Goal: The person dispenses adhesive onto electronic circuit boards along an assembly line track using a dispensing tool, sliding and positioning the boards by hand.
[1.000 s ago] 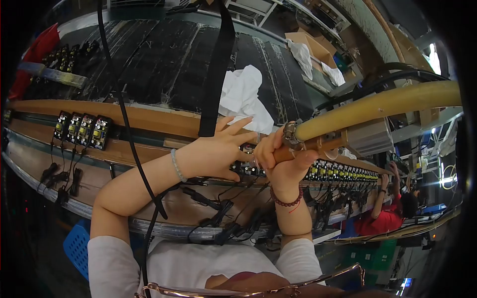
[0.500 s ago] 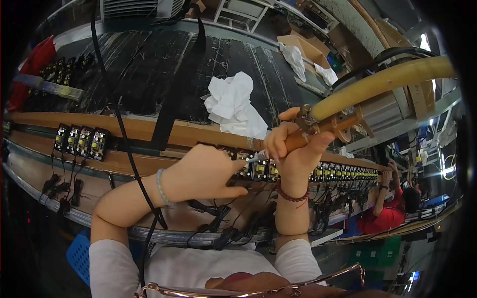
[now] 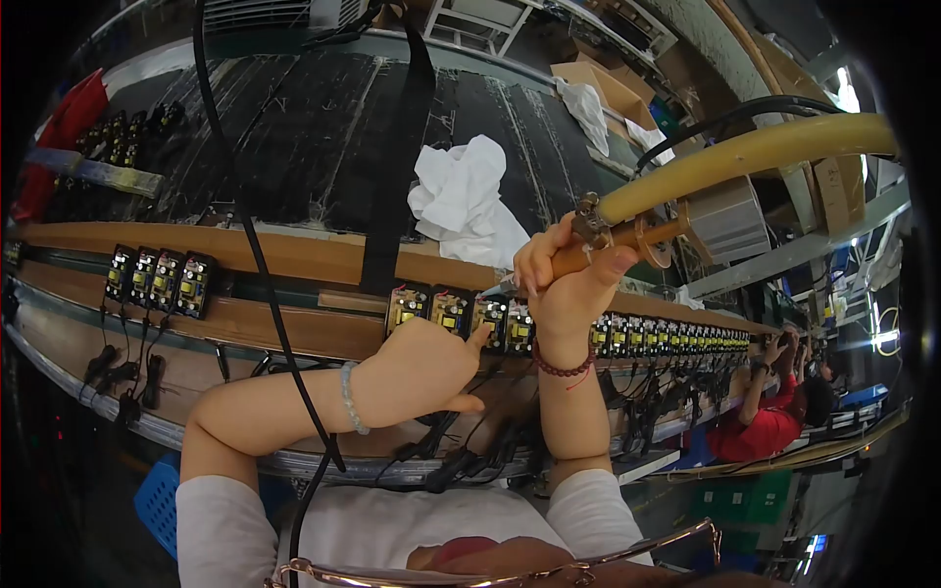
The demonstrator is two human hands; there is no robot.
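Observation:
My right hand (image 3: 566, 294) is wrapped around the amber barrel (image 3: 571, 261) of a glue dispensing gun, whose thick yellow hose (image 3: 755, 157) runs off to the right. Its pale nozzle (image 3: 502, 287) points down-left, just above the row of boards. My left hand (image 3: 421, 365) holds nothing. Its index finger stretches onto a small circuit board (image 3: 487, 316) with a yellow component, and the thumb sticks out apart; the other fingers are mostly hidden. Beside that board stand two more boards, one of them a circuit board (image 3: 449, 312) left of the fingertip.
A long row of boards (image 3: 667, 338) continues right, black cables (image 3: 461, 456) hanging below. Several boards (image 3: 162, 279) stand at left. A white cloth (image 3: 466, 196) lies on the dark belt (image 3: 284, 147). A black cable (image 3: 260, 265) hangs in front. A red-shirted person (image 3: 750, 431) works at right.
My left hand has moved right and down, uncovering boards at the left end of the row. My right hand has shifted slightly left with the dispensing gun, and the nozzle is a little higher.

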